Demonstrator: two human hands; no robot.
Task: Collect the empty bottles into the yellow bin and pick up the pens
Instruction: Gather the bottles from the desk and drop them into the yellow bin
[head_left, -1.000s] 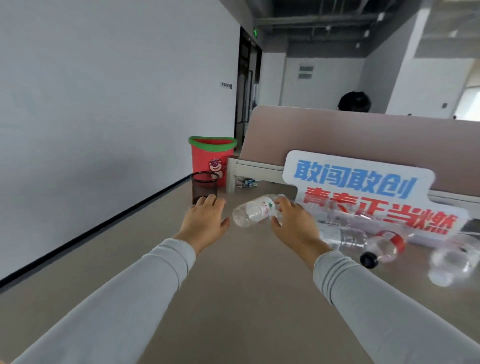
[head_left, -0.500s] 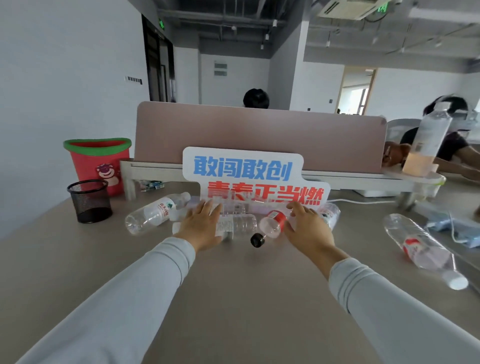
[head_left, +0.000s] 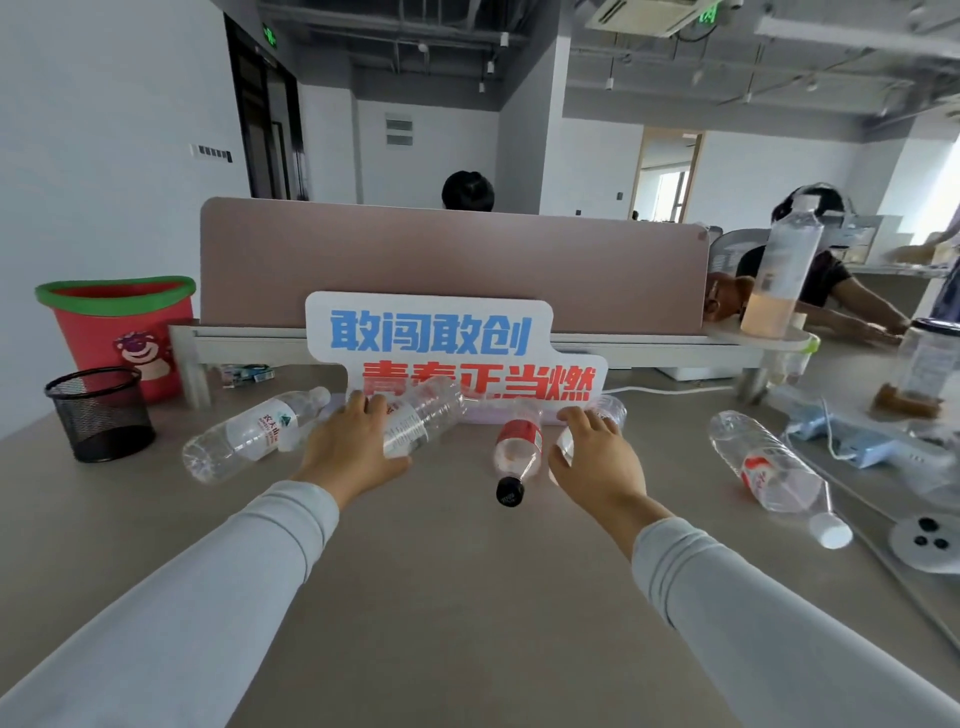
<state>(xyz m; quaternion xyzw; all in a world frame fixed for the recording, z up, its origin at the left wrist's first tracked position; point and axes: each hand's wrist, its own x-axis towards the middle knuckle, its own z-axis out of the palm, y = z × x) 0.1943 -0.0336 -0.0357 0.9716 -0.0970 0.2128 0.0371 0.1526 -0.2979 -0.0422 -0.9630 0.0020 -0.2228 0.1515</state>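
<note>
Several empty clear bottles lie on the grey desk (head_left: 467, 597) in front of a white sign (head_left: 431, 332). My left hand (head_left: 353, 449) grips one clear bottle (head_left: 423, 418), its far end tilted up against the sign. My right hand (head_left: 597, 465) curls over another clear bottle (head_left: 610, 410), mostly hidden beneath it. Between my hands lies a red-labelled bottle (head_left: 519, 444) with a black cap pointing toward me. A white-labelled bottle (head_left: 249, 434) lies to the left, and a white-capped bottle (head_left: 769, 470) to the right. No yellow bin or pens are visible.
A red bin with a green rim (head_left: 104, 317) and a black mesh cup (head_left: 98, 413) stand at the back left. A pink divider (head_left: 452, 260) on a white shelf backs the desk. A tall upright bottle (head_left: 784, 275), cables and a blue object (head_left: 852, 441) crowd the right. People sit beyond.
The view has swung right from the red bin to the sign. Both hands left the left bottle and reached the middle bottles; my left hand's bottle has tilted up.
</note>
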